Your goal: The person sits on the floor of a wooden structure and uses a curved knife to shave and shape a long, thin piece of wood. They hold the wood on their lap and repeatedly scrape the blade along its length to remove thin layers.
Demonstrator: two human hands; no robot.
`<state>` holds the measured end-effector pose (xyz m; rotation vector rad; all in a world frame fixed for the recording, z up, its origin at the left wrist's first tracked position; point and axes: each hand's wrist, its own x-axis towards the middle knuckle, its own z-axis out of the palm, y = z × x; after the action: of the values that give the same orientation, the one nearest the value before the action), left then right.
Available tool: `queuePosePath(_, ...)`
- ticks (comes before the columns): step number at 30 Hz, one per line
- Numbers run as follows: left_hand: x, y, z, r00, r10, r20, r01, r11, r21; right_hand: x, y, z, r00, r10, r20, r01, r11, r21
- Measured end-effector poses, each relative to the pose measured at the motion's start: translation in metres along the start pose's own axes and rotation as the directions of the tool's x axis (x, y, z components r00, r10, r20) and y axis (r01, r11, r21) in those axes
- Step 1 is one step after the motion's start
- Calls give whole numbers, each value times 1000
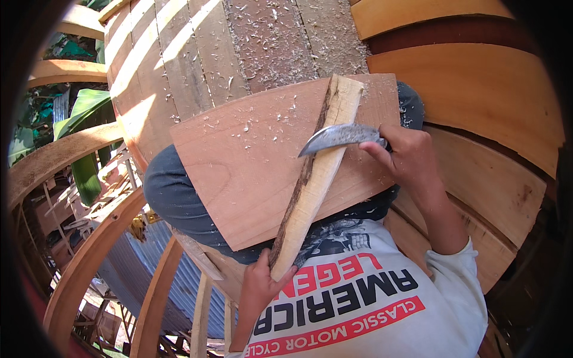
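Over the board (239,173), the stick (316,185) slants away rightward from our left fingers (264,259), clasping its near end; our right fingers (376,150) grip the knife (343,135) crosswise over the stick's far half.

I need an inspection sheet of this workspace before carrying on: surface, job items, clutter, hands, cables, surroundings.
Surface: brown board across the lap, above plank flooring.
Job items: long piece of wood, dark bark along its left edge, slanting over the board; curved knife lying across it.
Clutter: pale shavings, thick on the planks ahead, sparse on the board.
Left hand: grips the wood's near end.
Right hand: holds the knife; handle mostly hidden.
Cables: nothing seen.
Surroundings: curved wooden slats, corrugated sheeting and green leaves left; wide planks right.
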<state>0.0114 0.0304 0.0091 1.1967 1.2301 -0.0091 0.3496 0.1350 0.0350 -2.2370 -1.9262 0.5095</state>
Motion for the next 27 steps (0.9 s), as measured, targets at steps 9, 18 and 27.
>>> queuePosePath(9,-1,-5,1,995,99,-12,-99,993,-66,-13,-5,-18,978,208,31,-210,973,93)
queuePosePath(18,-9,-9,-4,994,31,101,3,945,-328,-22,-9,0,986,145,80,-162,942,293)
queuePosePath(27,-13,-16,-3,994,68,88,-26,909,-416,-41,-34,18,986,-163,24,140,905,402)
